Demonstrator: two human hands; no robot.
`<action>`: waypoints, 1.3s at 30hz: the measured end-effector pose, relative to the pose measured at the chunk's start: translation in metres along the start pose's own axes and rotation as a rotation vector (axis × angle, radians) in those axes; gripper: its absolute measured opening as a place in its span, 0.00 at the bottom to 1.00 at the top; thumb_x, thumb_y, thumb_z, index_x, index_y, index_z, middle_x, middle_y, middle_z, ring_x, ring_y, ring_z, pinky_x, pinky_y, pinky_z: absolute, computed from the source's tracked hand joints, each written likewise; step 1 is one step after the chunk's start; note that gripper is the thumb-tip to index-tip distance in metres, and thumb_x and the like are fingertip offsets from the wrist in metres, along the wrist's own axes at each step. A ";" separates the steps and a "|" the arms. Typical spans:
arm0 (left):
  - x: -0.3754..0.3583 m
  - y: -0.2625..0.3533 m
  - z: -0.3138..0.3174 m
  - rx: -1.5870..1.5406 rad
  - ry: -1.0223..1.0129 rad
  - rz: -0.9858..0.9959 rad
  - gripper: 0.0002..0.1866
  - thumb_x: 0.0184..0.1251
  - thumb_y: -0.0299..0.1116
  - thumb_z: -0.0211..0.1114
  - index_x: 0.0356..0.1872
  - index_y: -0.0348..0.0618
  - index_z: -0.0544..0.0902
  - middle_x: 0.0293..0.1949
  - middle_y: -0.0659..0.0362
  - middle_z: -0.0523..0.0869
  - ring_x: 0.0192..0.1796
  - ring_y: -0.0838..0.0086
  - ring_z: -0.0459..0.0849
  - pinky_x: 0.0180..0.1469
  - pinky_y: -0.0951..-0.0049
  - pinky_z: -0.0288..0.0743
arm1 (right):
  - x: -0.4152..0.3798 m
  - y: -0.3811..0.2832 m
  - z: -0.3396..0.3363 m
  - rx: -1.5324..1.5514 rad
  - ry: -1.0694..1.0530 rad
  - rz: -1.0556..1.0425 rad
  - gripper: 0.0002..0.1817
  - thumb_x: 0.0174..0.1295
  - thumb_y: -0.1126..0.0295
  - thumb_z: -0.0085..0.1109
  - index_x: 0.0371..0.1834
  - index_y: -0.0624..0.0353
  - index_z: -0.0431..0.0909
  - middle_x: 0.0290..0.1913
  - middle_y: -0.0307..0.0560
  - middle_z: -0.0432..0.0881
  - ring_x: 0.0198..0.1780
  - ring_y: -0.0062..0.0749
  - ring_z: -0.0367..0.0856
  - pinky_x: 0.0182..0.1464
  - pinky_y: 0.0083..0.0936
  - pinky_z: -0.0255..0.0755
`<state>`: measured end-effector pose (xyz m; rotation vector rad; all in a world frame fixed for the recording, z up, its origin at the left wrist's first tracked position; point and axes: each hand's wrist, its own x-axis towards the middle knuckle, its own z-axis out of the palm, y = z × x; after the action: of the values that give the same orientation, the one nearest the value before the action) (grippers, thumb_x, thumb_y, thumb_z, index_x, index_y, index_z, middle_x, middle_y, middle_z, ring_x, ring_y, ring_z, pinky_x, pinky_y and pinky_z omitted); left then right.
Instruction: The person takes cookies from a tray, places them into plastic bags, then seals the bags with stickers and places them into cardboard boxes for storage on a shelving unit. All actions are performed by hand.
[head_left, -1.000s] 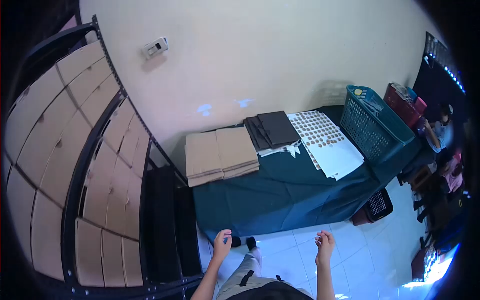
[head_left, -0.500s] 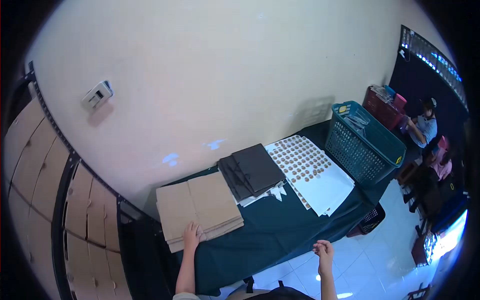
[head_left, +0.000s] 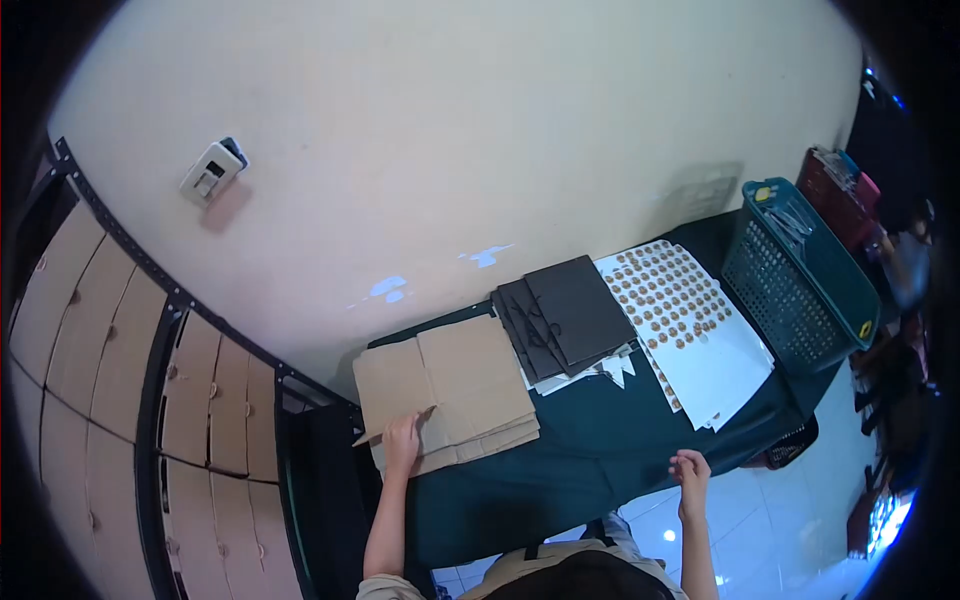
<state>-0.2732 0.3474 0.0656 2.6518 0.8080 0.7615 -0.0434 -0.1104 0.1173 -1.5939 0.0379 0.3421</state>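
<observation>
A stack of flat brown cardboard pieces [head_left: 470, 370] lies at the left of the table. My left hand [head_left: 402, 442] is closed on the near edge of the top cardboard piece, whose near-left part is raised off the stack. Off the table's front edge hangs my right hand [head_left: 690, 472], its fingers loosely curled and somewhat apart, with nothing visible in them. To the right of the stack are black paper bags with cord handles [head_left: 580, 310] on white paper. Beyond them lie white sheets [head_left: 700, 370] printed with rows of round brown stickers.
A green plastic basket [head_left: 800, 290] stands at the table's right end, a dark red crate [head_left: 835, 200] behind it. Shelves with brown boxes [head_left: 215, 400] rise at left. A dark basket [head_left: 790, 445] is below the table. People at far right are blurred.
My left hand has closed on the top cardboard piece and lifted its near-left part. My right hand stays off the front edge. The view has turned rightward-to-left, shifting everything right.
</observation>
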 end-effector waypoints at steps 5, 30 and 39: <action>0.027 0.067 -0.035 -0.071 0.236 -0.261 0.10 0.64 0.32 0.53 0.35 0.35 0.80 0.32 0.47 0.83 0.35 0.52 0.81 0.36 0.60 0.73 | 0.049 -0.012 0.032 0.002 -0.236 -0.047 0.07 0.62 0.72 0.48 0.39 0.60 0.74 0.32 0.42 0.79 0.29 0.18 0.75 0.32 0.14 0.68; 0.072 0.368 0.065 -1.201 0.724 -0.642 0.11 0.67 0.32 0.53 0.32 0.34 0.79 0.27 0.64 0.79 0.28 0.87 0.73 0.29 0.86 0.66 | 0.220 -0.109 -0.073 0.053 -0.358 -0.262 0.20 0.59 0.80 0.39 0.56 0.69 0.65 0.49 0.51 0.74 0.51 0.31 0.72 0.55 0.25 0.64; 0.048 0.370 0.087 -0.890 0.712 -0.749 0.09 0.64 0.29 0.59 0.31 0.31 0.79 0.20 0.70 0.74 0.21 0.90 0.65 0.22 0.87 0.56 | 0.207 -0.116 -0.122 0.008 -0.339 -0.182 0.24 0.55 0.80 0.44 0.58 0.64 0.62 0.46 0.49 0.72 0.45 0.27 0.74 0.45 0.22 0.69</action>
<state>-0.0279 0.0673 0.1571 1.1528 1.1438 1.3995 0.2045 -0.1850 0.1820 -1.5005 -0.3636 0.4638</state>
